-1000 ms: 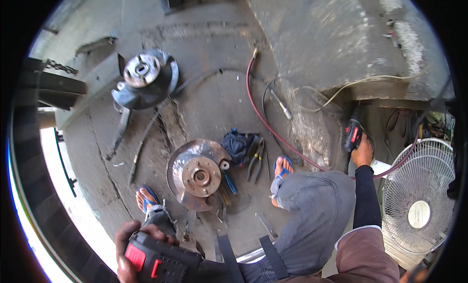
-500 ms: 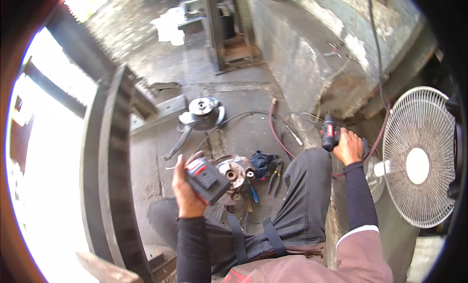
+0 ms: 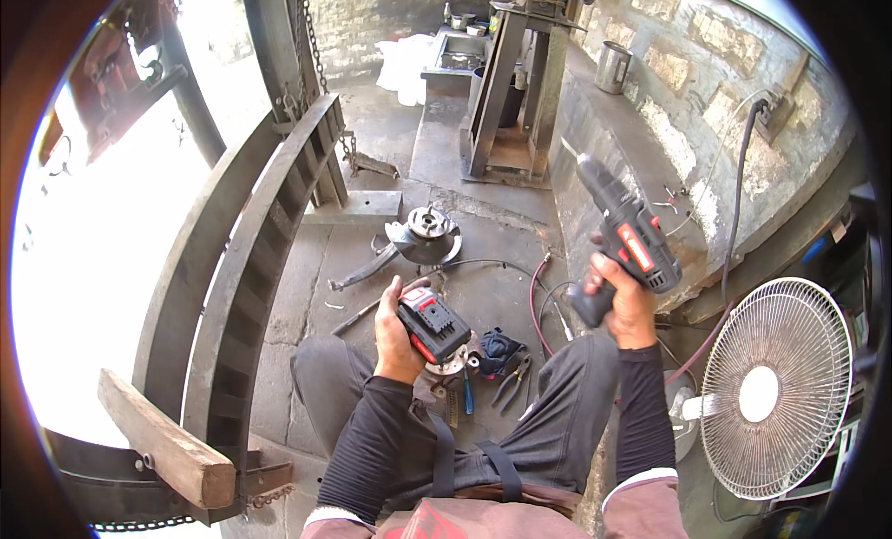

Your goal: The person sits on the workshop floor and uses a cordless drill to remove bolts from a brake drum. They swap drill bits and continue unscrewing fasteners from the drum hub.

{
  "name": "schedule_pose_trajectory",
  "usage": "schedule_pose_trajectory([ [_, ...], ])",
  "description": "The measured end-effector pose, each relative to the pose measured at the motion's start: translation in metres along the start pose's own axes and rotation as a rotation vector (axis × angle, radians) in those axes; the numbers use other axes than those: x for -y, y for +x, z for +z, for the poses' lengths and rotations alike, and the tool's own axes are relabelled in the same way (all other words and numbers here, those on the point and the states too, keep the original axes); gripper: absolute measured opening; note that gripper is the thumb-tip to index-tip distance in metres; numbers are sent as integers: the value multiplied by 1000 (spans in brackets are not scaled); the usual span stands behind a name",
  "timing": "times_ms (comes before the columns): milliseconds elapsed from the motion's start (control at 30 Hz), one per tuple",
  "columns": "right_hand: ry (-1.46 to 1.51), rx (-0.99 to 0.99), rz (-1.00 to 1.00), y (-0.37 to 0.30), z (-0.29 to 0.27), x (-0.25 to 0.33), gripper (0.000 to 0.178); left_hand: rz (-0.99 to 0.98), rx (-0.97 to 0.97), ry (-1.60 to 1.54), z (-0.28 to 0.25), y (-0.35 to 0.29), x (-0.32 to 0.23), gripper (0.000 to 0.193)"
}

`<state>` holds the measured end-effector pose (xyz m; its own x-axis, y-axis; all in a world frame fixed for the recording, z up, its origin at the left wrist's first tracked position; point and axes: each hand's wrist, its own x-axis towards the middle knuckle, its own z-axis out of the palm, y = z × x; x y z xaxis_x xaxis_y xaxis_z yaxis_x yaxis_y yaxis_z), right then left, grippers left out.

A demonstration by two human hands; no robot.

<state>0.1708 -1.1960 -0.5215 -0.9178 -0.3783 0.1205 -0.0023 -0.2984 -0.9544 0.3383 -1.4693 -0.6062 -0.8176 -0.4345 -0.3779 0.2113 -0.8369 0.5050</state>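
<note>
My left hand [image 3: 398, 336] is closed round a black and red battery pack [image 3: 433, 323], its slotted contact side turned up. In my right hand [image 3: 624, 297] is a cordless drill [image 3: 632, 228], gripped by the handle and raised over my right knee. A thin bit points up and to the left from its chuck. The drill's handle end shows no battery on it. Between my knees, partly hidden behind the battery pack, lies a metal wheel hub [image 3: 455, 361]. A blue-handled screwdriver [image 3: 468, 392], dark pliers [image 3: 511, 383] and a dark blue cloth [image 3: 502, 351] lie beside it.
Farther ahead on the floor sits a steering knuckle with its hub [image 3: 427, 225]. A white fan [image 3: 771, 390] stands at my right, close to a red hose [image 3: 537, 307]. Steel beams [image 3: 251, 288] and a wooden block [image 3: 167, 437] flank my left. A metal mug [image 3: 611, 67] rests on the ledge.
The drill has come up from beside my right knee, its bit now tilted up and left. My left hand has shifted slightly right with the battery pack. The view has tilted upward.
</note>
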Motion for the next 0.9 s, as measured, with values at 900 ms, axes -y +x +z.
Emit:
schedule_pose_trajectory([
  [900,398,209,341,-39,121,-100,58,305,-194,249,10,-10,13,56],
])
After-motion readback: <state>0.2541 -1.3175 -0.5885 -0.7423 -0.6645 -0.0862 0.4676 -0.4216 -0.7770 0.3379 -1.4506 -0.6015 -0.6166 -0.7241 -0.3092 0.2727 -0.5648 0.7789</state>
